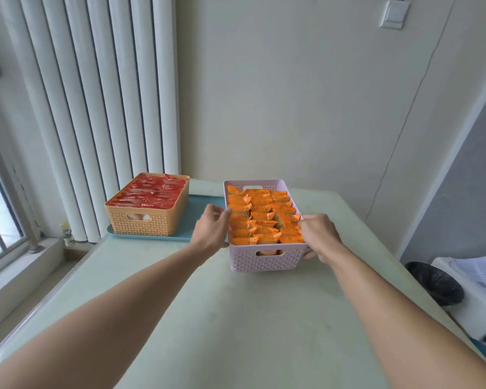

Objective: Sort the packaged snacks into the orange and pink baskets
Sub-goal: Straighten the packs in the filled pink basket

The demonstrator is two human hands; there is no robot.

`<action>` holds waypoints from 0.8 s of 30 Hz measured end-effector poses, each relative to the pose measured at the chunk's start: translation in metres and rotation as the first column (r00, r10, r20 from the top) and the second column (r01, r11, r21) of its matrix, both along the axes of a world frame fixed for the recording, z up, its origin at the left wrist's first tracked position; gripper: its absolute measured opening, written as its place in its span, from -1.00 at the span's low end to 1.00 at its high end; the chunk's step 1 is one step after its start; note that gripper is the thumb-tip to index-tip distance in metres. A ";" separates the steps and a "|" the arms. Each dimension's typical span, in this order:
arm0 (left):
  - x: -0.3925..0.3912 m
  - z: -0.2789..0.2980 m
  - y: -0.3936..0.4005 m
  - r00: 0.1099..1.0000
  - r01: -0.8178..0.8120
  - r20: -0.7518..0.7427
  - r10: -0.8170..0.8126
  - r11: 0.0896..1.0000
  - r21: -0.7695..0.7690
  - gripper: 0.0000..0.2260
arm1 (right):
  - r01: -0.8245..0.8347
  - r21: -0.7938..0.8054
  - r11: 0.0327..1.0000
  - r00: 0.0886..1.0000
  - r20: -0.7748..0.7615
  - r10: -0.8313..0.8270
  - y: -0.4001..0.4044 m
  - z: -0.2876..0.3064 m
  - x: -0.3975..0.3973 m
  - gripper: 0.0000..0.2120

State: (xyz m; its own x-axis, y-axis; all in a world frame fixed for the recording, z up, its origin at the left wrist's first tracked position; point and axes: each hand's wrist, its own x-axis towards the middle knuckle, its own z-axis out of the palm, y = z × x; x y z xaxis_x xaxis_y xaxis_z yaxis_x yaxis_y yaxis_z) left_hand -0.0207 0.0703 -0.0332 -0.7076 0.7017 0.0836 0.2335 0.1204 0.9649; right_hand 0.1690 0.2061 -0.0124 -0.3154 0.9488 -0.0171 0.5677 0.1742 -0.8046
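Note:
A pink basket (pixel 264 261) stands in the middle of the table, packed with rows of orange snack packets (pixel 264 214). My left hand (pixel 212 228) grips its left wall, with the thumb over the rim. My right hand (pixel 319 234) grips the right wall near the front corner, fingers curled under the side. To the left, an orange basket (pixel 143 223) full of red snack packets (pixel 152 192) sits on a teal tray (pixel 199 209).
The pale green table (pixel 236 318) runs toward me and ends at a cream wall. White vertical blinds (pixel 96 94) and a window sill are on the left. A black bin (pixel 435 282) and a white box with papers stand to the right of the table.

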 end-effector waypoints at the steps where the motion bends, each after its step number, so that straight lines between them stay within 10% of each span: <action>1: -0.012 0.004 -0.002 0.995 -0.012 -0.103 0.014 1.000 0.021 -0.68 | 0.002 -0.019 1.000 0.999 -0.038 -0.003 0.005 0.005 -0.010 -0.75; 6: -0.097 0.005 -0.023 0.744 -0.288 -0.665 0.065 0.929 -0.231 -0.62 | -0.018 -0.130 0.991 0.992 -0.123 0.002 0.015 0.027 -0.069 -0.75; 9: -0.146 -0.022 -0.039 0.624 -0.349 -0.753 -0.209 0.788 -0.508 -0.40 | -0.062 -0.181 0.982 0.988 -0.152 0.035 0.013 0.030 -0.106 -0.74; 13: -0.166 -0.046 -0.050 0.470 -0.317 -0.834 -0.290 0.826 -0.466 -0.24 | -0.065 -0.204 0.977 0.992 -0.115 0.042 0.013 0.023 -0.147 -0.71; 24: -0.175 -0.057 -0.047 0.494 -0.247 -0.842 -0.217 0.893 -0.375 -0.49 | -0.029 -0.227 0.974 1.000 -0.016 0.026 0.026 -0.013 -0.193 -0.68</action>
